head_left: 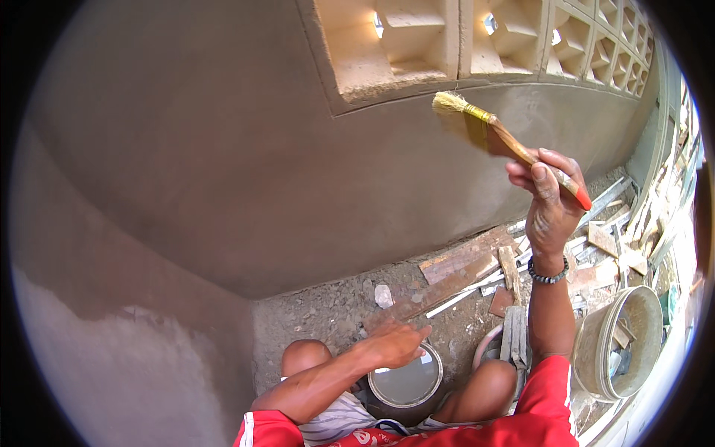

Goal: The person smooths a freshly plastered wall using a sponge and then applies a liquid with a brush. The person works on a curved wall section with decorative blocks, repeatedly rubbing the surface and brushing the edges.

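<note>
My right hand [553,186] is raised before the wall, fingers wrapped round the handle of a paintbrush [514,145]. The brush has pale bristles, a yellow-bound neck and a red-tipped wooden handle. Its bristles point up and left, close to the grey plastered wall [313,179], just below the ventilation blocks [395,41]. Over a round bucket [439,378] of greyish liquid between my knees, my left hand [396,344] hovers with fingers loosely stretched out and holds nothing. It covers part of the bucket's far rim.
A dirty pale bucket [607,350] with scraps inside stands at my right. Wooden boards [465,261], strips and rubble lie along the wall's foot. A side wall [126,335], with a lighter lower patch, meets the main wall at the left.
</note>
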`<state>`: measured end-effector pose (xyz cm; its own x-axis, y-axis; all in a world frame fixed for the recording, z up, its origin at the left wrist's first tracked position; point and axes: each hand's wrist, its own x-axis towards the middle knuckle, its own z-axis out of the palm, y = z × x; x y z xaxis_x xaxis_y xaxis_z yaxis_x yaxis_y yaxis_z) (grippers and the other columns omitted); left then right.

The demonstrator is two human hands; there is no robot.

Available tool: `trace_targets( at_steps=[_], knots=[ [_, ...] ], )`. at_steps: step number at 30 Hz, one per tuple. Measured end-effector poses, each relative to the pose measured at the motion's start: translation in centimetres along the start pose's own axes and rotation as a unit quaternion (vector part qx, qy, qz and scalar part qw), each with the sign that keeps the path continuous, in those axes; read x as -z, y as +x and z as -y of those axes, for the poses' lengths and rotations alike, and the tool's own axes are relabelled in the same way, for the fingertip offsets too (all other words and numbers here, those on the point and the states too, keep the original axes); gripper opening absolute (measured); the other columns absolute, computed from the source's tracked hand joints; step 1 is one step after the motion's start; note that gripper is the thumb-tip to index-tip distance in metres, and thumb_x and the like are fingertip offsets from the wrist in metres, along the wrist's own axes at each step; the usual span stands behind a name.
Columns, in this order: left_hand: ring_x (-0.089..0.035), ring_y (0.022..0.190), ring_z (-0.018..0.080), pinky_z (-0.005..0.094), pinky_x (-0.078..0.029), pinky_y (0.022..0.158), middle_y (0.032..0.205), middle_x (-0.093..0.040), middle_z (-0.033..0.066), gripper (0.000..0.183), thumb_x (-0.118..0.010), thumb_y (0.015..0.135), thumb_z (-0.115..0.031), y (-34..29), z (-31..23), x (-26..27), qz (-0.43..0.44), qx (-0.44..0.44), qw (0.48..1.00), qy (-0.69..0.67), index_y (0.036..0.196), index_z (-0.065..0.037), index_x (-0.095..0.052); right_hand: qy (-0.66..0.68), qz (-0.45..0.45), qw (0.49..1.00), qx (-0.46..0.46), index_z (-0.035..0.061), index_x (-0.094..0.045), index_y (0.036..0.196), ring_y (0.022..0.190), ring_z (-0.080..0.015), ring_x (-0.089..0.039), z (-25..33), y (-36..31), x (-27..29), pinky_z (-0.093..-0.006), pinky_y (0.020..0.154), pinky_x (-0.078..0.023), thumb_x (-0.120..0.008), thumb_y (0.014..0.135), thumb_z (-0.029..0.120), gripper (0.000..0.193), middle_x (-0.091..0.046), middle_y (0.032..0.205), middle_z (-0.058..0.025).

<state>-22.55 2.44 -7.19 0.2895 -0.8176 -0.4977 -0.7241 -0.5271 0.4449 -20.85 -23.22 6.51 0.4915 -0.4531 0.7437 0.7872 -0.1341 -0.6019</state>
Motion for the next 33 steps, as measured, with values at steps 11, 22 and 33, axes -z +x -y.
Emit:
trace_targets(
  at_steps=[11, 22, 33],
  knots=[
    [-0.055, 0.119, 0.0408, 0.0555, -0.04, 0.101, 0.12, -0.061, 0.0243, 0.054, -0.057, 0.095, -0.03, 1.9, 3.2, -1.4, -0.043, -0.008, 0.997, -0.06, 0.141, -0.002, -0.044, -0.024, 0.097, 0.994, 0.038, -0.0059, -0.058, 0.109, 0.089, -0.0267, -0.073, 1.0, 2.4, -10.5, -0.0303, 0.074, -0.062, -0.063, 0.093, 0.0, 0.019, -0.066, 0.102, -0.0151],
    [-0.06, 0.109, 0.0426, 0.0518, -0.047, 0.093, 0.113, -0.064, 0.0254, 0.05, -0.059, 0.094, -0.029, 1.0, 3.7, -0.3, -0.058, -0.026, 0.996, -0.063, 0.134, -0.001, -0.05, -0.02, 0.022, 0.99, 0.14, -0.0059, -0.057, 0.113, 0.089, -0.0297, -0.073, 0.9, 10.6, -13.1, -0.0323, 0.072, -0.062, -0.064, 0.094, 0.007, 0.024, -0.068, 0.099, -0.0179],
    [-0.06, 0.111, 0.041, 0.0519, -0.047, 0.093, 0.116, -0.064, 0.0251, 0.05, -0.058, 0.094, -0.031, 2.0, 5.3, -0.9, -0.06, -0.031, 0.995, -0.074, 0.133, 0.0, -0.05, 0.028, 0.015, 0.96, 0.279, -0.0073, -0.058, 0.111, 0.091, -0.0312, -0.072, 3.2, 11.1, -19.0, -0.0339, 0.076, -0.063, -0.061, 0.093, -0.001, 0.019, -0.067, 0.103, -0.0182]
  ],
)
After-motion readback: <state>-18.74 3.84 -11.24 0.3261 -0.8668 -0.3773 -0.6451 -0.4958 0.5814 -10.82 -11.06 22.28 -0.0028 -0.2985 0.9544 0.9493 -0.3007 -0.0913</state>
